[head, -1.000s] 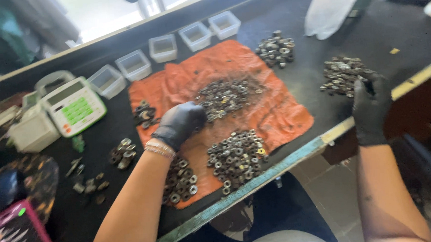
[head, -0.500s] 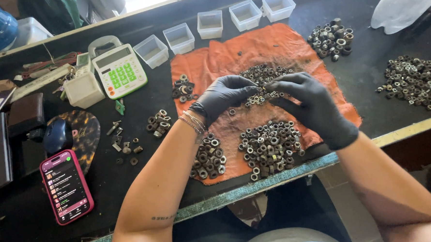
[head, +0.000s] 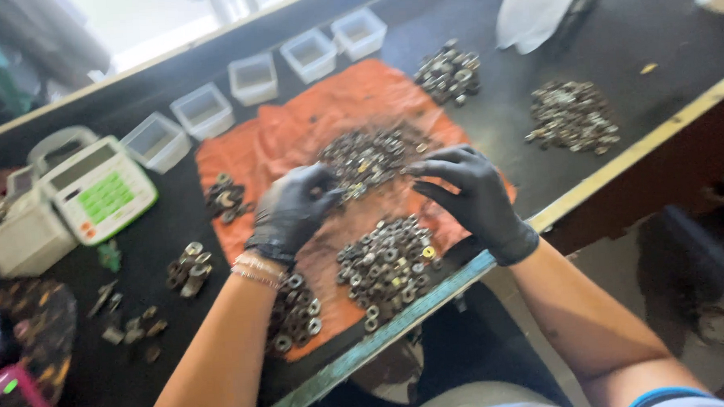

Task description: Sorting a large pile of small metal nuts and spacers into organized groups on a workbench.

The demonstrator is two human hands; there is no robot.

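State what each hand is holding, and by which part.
Cannot be told: left hand and right hand reach into the middle pile of metal rings; blur hides any grip.

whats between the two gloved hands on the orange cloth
In the head view, a heap of small metal nuts and washers lies on the orange cloth, between the left hand and the right hand.

At your ten o'clock sits a white desk calculator (head: pixel 97 191) with a grey display strip and green keys. At eight o'clock, the bottom-left corner shows a pink-cased phone (head: pixel 13 406), its screen barely visible. A white plastic bag (head: pixel 537 9) stands at one o'clock.
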